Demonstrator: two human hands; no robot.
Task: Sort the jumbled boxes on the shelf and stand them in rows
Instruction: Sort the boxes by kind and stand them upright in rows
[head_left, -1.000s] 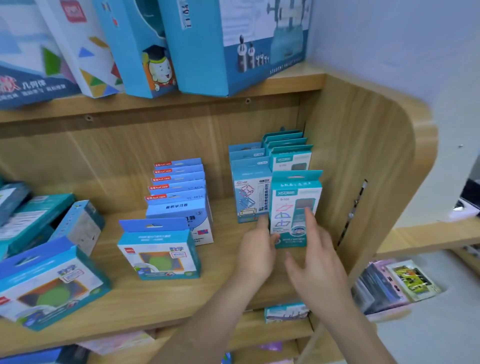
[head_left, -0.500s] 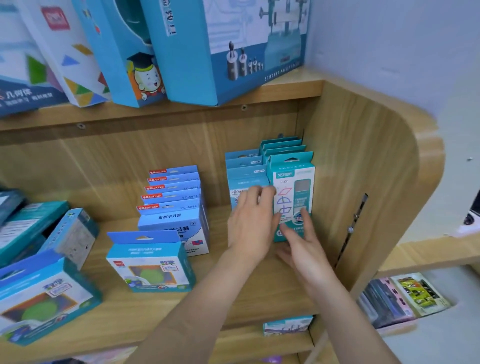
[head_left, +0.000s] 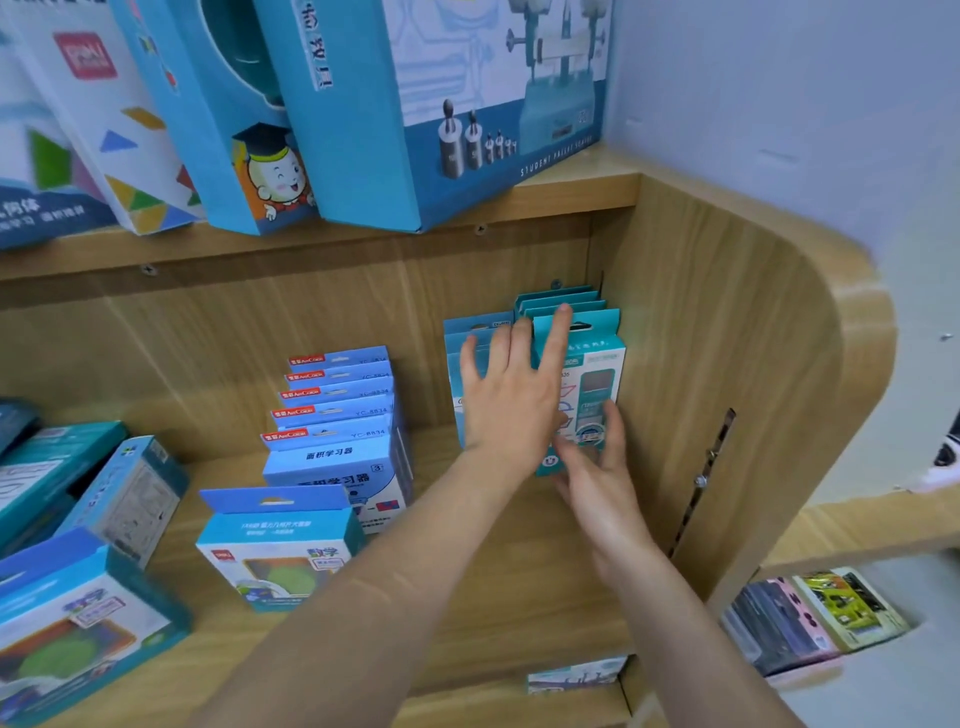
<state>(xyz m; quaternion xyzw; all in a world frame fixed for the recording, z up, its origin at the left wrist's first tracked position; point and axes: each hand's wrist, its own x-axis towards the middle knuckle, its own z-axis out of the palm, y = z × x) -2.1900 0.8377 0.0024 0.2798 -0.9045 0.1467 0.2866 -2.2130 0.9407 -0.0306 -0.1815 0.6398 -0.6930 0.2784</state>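
Note:
Two rows of upright boxes stand at the back right of the wooden shelf (head_left: 519, 582): a teal row (head_left: 597, 358) against the side panel and a blue row (head_left: 467, 332) to its left. My left hand (head_left: 511, 389) lies flat with spread fingers across the fronts of both rows. My right hand (head_left: 597, 467) presses straight fingers against the lower front of the foremost teal box. A row of blue boxes with red labels (head_left: 337, 415) stands in the middle. In front of it stands a single blue box (head_left: 280, 551).
Jumbled teal and blue boxes (head_left: 78, 519) lie tilted at the left of the shelf. Large boxes (head_left: 426, 104) lean on the shelf above. The curved wooden side panel (head_left: 727, 389) closes the right end. Packets (head_left: 810, 618) sit on a lower shelf at the right.
The foremost teal box has gone back against its row. My left hand has risen and spread over both rows' fronts. My right hand followed the box inward.

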